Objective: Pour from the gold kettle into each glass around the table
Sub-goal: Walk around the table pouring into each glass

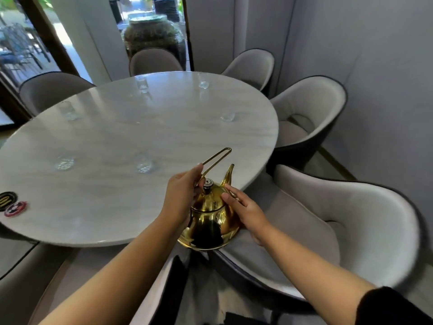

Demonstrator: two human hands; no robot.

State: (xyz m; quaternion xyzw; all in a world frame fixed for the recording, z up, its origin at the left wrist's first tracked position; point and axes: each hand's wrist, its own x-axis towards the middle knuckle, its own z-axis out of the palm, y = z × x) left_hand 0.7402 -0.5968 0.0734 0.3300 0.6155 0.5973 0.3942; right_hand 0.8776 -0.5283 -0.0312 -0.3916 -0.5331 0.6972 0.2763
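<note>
Gold kettle is just off the table's near edge, over a chair. Left hand grips its wire handle; right hand rests straight-fingered on its side. Glasses dot the table.

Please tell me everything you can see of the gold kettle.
The gold kettle is shiny metal, with a round body, a lid with a dark knob, a curved spout pointing away and a thin wire loop handle. It is roughly upright at the near edge of the table. The left hand grips the handle; the right hand lays straight fingers on it.
</note>
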